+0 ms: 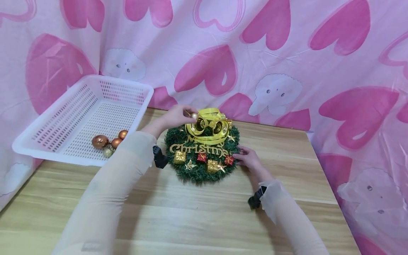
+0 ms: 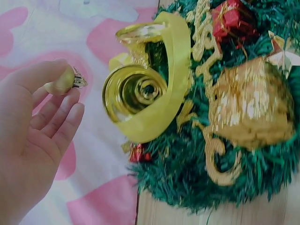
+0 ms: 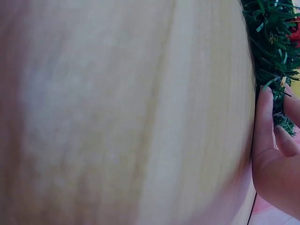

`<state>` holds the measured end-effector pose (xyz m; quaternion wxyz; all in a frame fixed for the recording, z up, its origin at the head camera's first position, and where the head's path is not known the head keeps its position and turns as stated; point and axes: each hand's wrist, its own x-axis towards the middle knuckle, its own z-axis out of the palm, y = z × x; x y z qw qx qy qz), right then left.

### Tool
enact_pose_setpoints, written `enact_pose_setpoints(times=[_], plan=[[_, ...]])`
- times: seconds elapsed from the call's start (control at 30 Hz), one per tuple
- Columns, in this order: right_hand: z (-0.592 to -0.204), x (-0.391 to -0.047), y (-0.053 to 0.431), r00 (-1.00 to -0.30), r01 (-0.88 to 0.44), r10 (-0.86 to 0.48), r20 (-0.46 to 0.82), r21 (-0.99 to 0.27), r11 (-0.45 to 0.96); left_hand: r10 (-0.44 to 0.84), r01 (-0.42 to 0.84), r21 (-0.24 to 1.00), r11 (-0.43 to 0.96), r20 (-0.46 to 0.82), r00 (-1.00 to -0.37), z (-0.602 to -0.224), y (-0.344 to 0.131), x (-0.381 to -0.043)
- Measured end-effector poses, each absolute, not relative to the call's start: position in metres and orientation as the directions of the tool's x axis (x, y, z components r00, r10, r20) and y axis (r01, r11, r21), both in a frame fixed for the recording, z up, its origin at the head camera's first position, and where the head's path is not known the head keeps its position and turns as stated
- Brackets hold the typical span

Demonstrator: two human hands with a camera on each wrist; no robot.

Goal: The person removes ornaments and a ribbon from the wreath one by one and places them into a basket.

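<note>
A green Christmas wreath [image 1: 197, 176] lies on the table, with a gold "Merry Christmas" sign [image 1: 199, 150], small gift boxes [image 1: 180, 157] and stars. At its top sit two gold bells [image 2: 133, 101] with a yellow ribbon [image 1: 210, 141]. My left hand [image 1: 176, 115] pinches a small gold ball ornament [image 2: 63, 82] by the ball, its metal cap turned toward the bells, just left of them. At the wreath's right edge, my right hand [image 1: 250, 159] holds the greenery between thumb and fingers, as the right wrist view [image 3: 276, 154] partly shows.
A white plastic basket [image 1: 51, 157] stands at the left, with several brown balls [image 1: 100, 141] and a gold ball [image 1: 108, 152] inside near its front right corner. Behind the wooden table [image 1: 178, 219] hangs a pink heart-patterned curtain [image 1: 204, 71].
</note>
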<state>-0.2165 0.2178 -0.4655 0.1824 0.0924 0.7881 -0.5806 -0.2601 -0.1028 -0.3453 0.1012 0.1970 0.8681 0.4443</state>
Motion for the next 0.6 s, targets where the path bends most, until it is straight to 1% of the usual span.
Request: enact_pose_setpoints(times=[0.4, 0.6], plan=[[-0.465, -0.217, 0.219, -0.915, 0.355, -0.082, -0.396, -0.883, 0.308, 0.354, 0.251, 0.785, 0.566, 0.044, -0.934, -0.339, -0.143, -0.261], [-0.465, -0.217, 0.219, -0.915, 0.348, -0.091, -0.392, -0.884, 0.314, 0.299, 0.221, 0.786, 0.578, 0.047, -0.953, -0.336, -0.162, -0.259]])
